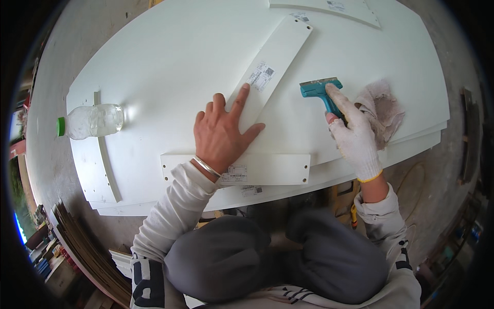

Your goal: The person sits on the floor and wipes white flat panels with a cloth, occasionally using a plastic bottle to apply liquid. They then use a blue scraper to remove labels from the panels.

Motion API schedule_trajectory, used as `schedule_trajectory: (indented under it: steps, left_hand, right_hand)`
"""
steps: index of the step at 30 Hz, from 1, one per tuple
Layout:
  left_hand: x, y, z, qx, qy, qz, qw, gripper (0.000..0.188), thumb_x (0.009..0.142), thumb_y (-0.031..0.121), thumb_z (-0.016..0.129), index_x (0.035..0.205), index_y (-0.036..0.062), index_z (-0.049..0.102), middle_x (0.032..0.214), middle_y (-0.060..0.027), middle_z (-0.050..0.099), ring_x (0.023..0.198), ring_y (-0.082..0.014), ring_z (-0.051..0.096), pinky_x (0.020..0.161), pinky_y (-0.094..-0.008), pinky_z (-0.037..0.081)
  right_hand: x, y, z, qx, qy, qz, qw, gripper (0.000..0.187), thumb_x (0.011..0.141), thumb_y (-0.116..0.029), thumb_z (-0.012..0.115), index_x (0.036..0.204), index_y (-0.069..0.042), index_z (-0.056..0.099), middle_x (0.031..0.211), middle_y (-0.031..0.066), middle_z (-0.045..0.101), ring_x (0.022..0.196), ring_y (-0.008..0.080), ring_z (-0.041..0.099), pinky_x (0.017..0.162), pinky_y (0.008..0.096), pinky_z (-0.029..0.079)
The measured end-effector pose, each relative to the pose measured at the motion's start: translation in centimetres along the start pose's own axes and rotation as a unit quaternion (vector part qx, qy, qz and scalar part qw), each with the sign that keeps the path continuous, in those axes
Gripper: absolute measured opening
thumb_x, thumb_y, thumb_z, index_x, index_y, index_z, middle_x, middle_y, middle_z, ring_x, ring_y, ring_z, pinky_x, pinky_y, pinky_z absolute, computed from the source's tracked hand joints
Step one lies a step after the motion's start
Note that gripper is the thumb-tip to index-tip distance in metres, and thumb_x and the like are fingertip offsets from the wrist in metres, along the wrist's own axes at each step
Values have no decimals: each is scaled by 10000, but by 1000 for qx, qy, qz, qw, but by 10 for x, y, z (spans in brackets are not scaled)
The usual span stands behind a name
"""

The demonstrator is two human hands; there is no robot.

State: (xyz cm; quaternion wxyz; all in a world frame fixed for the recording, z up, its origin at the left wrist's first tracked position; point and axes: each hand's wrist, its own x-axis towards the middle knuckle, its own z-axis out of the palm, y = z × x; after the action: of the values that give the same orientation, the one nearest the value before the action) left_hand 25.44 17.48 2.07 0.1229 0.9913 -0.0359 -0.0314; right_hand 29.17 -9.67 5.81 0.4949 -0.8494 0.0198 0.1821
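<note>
My bare left hand point(220, 131), a silver bangle at its wrist, lies with fingers spread on a narrow white board point(283, 51) set at a slant. Its index fingertip touches the lower edge of a printed label point(261, 76) on that board. In a white work glove with fingertips showing, my right hand point(355, 135) grips the handle of a teal scraper point(321, 90). The scraper's wide blade points away from me, to the right of the slanted board. Beside the gloved hand lies a crumpled, stained cloth point(383, 110).
Large white panels point(154, 56) lie stacked as the work surface. Another narrow board point(272, 170) with a label lies crosswise near me. A clear bottle with a green cap point(95, 121) rests on its side at left, over a thin white strip point(109, 175). A further white piece point(329, 6) is at the far edge.
</note>
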Motion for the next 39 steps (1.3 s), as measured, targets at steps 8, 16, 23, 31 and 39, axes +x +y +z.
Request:
schedule_trajectory:
  steps: [8,16,23,31,39]
  left_hand:
    - [-3,56,9,-162,-86,-2,983,852,896,355,760,1545,-45,380,1240,-233,497,826,-375,694,706,-448,596]
    - [-17,42,30,-94,38,153,983,800,862,266,777,1527,-26,442,1571,-224,415,1512,-403,355,1231,-525,309]
    - [-17,40,44,-110,3,158,981,864,882,300,777,1568,-45,379,1709,-211,249,1609,-368,177,1300,-516,173]
    - [-17,40,44,-109,-9,160,981,833,920,289,742,1568,-68,357,1703,-234,242,1598,-381,203,1302,-512,177]
    - [-16,39,43,-126,-18,164,978,806,941,301,714,1572,-54,360,1707,-229,235,1598,-377,204,1302,-503,180]
  right_hand:
    - [11,5,13,-221,-5,-53,974,597,930,-125,636,1517,-147,530,1008,190,680,922,362,683,805,453,547]
    - [-36,4,8,-282,-32,-41,958,574,943,-149,630,1507,-131,529,1025,168,663,903,358,684,790,474,550]
    - [-34,7,21,-308,-25,-37,950,574,962,-159,613,1523,-140,496,1057,165,660,878,369,692,778,486,556]
    - [5,-5,34,-344,-8,-5,939,562,998,-212,578,1543,-132,466,1106,175,658,908,377,705,775,494,572]
    - [67,-32,36,-389,16,9,921,541,1022,-232,486,1547,-107,457,1110,221,708,989,402,710,824,525,574]
